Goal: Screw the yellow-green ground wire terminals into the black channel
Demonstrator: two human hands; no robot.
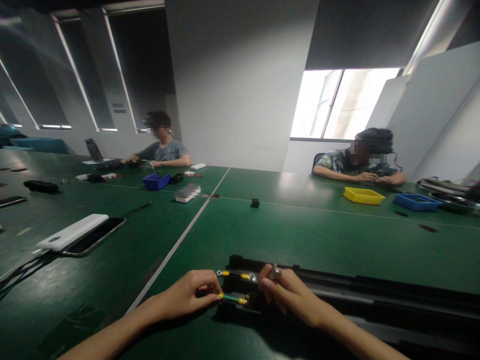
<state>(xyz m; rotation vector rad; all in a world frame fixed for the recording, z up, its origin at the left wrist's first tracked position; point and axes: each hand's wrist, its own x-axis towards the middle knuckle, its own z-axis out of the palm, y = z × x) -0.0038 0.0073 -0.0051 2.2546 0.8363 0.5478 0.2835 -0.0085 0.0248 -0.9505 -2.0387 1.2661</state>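
Note:
A long black channel-like housing (360,287) lies on the green table in front of me. My left hand (198,291) is closed in a pinch on the left end of a short green wire (230,298). Yellow sleeves show at both ends of that wire. Just above it, a short black wire (235,274) with yellow sleeves and ring terminals reaches to the housing's left end. My right hand (281,290) is curled over the housing, right of the wires. A small silvery piece (276,271) shows at its fingers; its kind is unclear.
Left of me lie a white power bank (75,232), a phone (95,237) and cables. A small black block (255,203) is mid-table. Farther off are a blue bin (155,182), a yellow tray (363,196) and another blue tray (417,202). Two people sit across the table.

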